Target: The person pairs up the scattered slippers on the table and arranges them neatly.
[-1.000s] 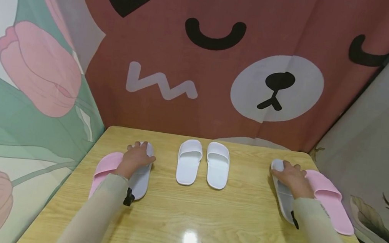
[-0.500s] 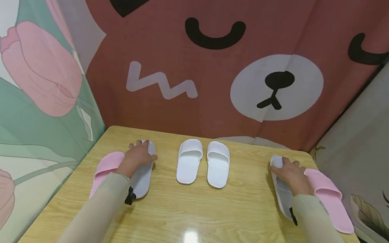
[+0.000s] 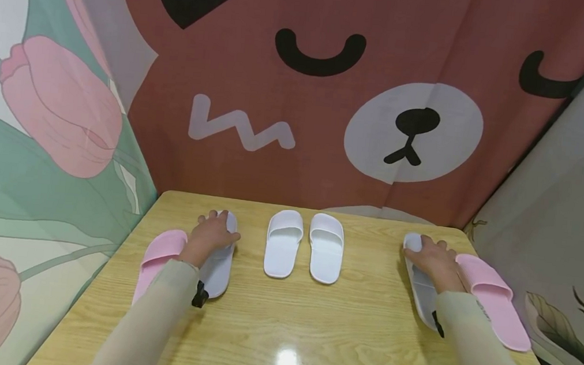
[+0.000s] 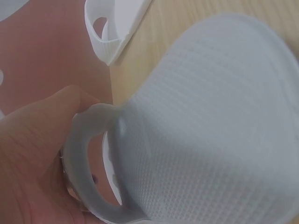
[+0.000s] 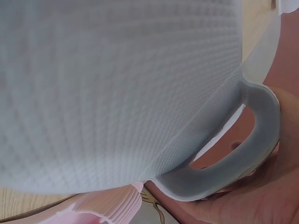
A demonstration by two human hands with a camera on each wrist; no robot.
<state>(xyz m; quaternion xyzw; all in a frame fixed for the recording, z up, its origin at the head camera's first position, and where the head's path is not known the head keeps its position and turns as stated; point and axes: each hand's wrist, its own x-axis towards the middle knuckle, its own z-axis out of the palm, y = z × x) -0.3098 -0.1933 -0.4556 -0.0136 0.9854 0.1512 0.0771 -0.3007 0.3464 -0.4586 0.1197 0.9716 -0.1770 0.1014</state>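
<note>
My left hand (image 3: 209,238) grips a grey slide slipper (image 3: 217,274) across its strap, thumb on the inner side. The left wrist view shows that slipper's textured footbed (image 4: 210,102) close up, with the hand around the strap (image 4: 77,154). On the other side, my right hand (image 3: 435,262) holds the matching grey slipper (image 3: 422,292) by its strap (image 5: 264,123). Between the hands a white slipper (image 3: 281,257) and its mate (image 3: 325,261) stand side by side, toes toward the back edge. The hands cover most of both grey straps.
A pink slipper (image 3: 163,248) lies outside the left grey one, partly behind my sleeve. Another pink slipper (image 3: 497,305) lies near the right edge of the wooden table (image 3: 280,320). A bear-print curtain (image 3: 241,172) hangs along the back, with floral cloth (image 3: 59,104) at the left.
Both grey slippers have shifted slightly inward with my hands, the left one to the right and the right one to the left. White and pink slippers have stayed put.
</note>
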